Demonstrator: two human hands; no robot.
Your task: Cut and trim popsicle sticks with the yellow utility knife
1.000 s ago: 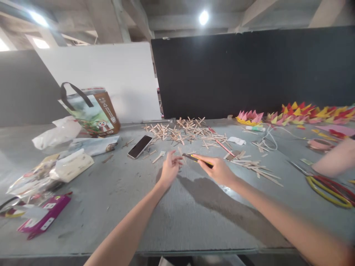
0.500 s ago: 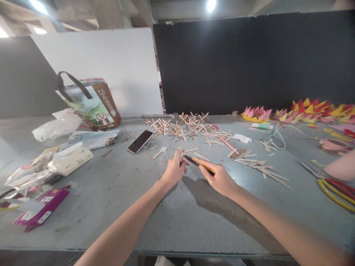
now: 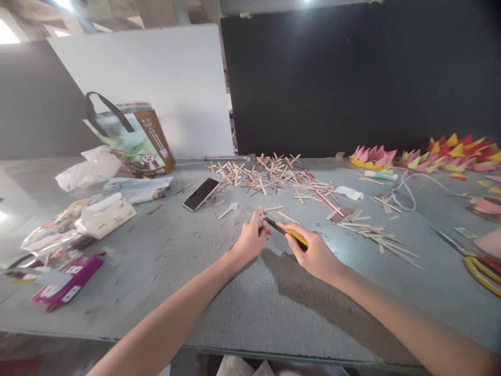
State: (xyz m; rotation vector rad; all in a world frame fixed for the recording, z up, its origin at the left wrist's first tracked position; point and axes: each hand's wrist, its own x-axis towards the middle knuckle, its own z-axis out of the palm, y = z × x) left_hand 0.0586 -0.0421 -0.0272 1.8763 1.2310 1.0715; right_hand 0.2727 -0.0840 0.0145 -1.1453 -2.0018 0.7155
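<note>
My left hand (image 3: 251,236) pinches a small wooden stick (image 3: 261,212), whose tip sticks up past the fingers; its lower part is hidden. Closed around a yellow and black utility knife (image 3: 293,236) is my right hand (image 3: 316,254). The knife's blade end points left and meets the stick by my left fingertips; I cannot tell whether it cuts in. Just beyond the hands, a few loose sticks (image 3: 287,215) lie flat on the grey table (image 3: 219,303). A heap of sticks joined as crosses (image 3: 266,175) spreads further back.
A phone (image 3: 201,194) lies left of the heap, and a printed bag (image 3: 136,141) stands behind it. Plastic packets (image 3: 105,215) and a purple package (image 3: 68,282) are at left. More sticks (image 3: 376,232), scissors (image 3: 465,256), paper crowns (image 3: 373,156) and another person's arm (image 3: 489,243) are at right.
The whole view has shifted slightly, so the table's things sit a little further right and higher. Both hands keep their holds, with the knife still against the stick.
</note>
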